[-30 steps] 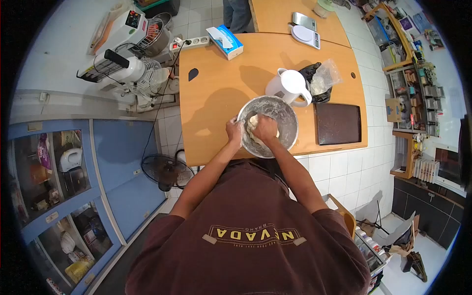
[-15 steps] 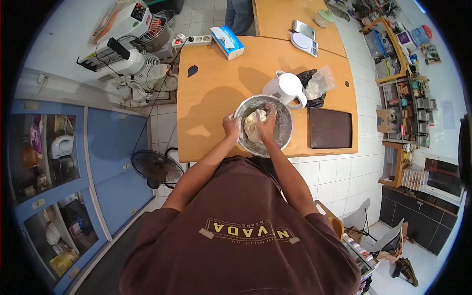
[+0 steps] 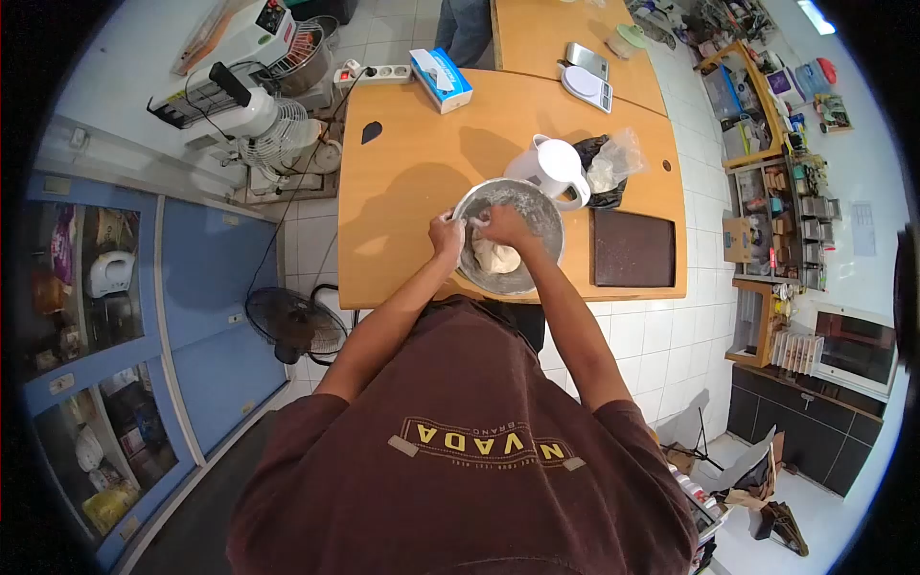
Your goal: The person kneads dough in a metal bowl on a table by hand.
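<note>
A metal bowl (image 3: pixel 544 218) with floury inner walls stands at the near edge of the wooden table. Pale dough (image 3: pixel 495 255) lies in its lower left part. My left hand (image 3: pixel 447 236) is closed around the bowl's left rim. Inside the bowl, just above the dough, is my right hand (image 3: pixel 501 225), its thumb and fingers spread toward the left wall with nothing visible between them. A white pitcher (image 3: pixel 549 168) stands against the bowl's upper right side.
Right of the bowl are a dark tray (image 3: pixel 633 249) and a black bag (image 3: pixel 608 196) with a clear bag (image 3: pixel 623 157). Farther back are a tissue box (image 3: pixel 442 80), a white scale (image 3: pixel 586 86) and a person's legs (image 3: pixel 465 33). A fan (image 3: pixel 295 326) stands at left.
My right hand has let go of the dough and moved above it. The dough sits lower in the bowl. My left hand stays at the rim. The view has shifted slightly.
</note>
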{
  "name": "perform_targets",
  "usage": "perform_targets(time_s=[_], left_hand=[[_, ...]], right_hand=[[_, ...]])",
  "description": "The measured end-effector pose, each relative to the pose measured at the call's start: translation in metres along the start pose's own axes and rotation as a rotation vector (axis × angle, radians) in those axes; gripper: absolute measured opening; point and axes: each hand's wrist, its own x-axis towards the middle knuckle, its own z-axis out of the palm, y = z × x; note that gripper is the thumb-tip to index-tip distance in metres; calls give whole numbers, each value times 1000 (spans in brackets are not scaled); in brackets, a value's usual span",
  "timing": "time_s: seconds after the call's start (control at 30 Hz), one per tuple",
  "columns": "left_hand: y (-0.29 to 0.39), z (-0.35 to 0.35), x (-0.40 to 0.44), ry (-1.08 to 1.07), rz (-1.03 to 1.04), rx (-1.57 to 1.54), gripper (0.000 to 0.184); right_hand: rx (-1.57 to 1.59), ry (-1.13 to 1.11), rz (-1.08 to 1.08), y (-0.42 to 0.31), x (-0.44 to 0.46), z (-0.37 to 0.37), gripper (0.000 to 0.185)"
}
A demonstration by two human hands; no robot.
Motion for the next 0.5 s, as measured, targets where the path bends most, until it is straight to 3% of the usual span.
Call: perform_targets(time_s=[0.07, 0.17, 0.27, 0.37, 0.5], left_hand=[[3, 1, -1, 18, -7, 4, 33], [-16, 1, 11, 6, -12, -46, 32], [-19, 2, 14, -1, -15, -30, 31], [-12, 2, 9, 4, -21, -19, 30], [-24, 0, 14, -7, 31, -86, 29]], right_hand=[[-107, -88, -42, 2, 5, 3, 63], [-347, 125, -297, 23, 0, 20, 70], [-327, -155, -165, -16, -26, -27, 81], [-241, -192, -170, -8, -39, -23, 79], [-166, 9, -215, 3, -50, -4, 67]])
